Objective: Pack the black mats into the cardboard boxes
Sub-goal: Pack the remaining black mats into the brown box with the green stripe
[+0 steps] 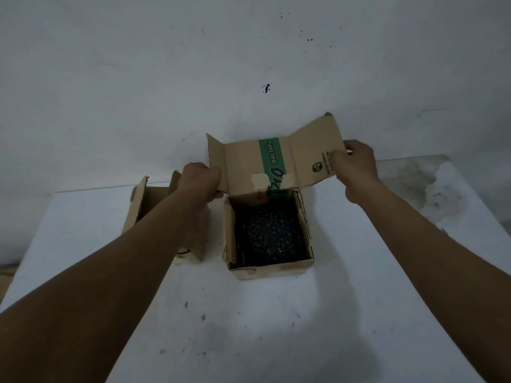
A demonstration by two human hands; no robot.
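Note:
An open cardboard box (272, 269) stands in the middle of the white table. A black mat with a bumpy surface (269, 234) lies inside it. The box's tall rear lid flap (243, 167), with a green stripe, stands upright. My left hand (200, 181) grips the flap's left side. My right hand (356, 164) pinches the right side wing of the flap (312, 150). A second cardboard box (149, 200) stands to the left, partly hidden behind my left forearm; its contents are not visible.
The white table (276, 327) is backed by a white wall (249, 64) just behind the boxes. Dark stains mark the table's far right corner (414, 178). The table's left edge drops away near the second box.

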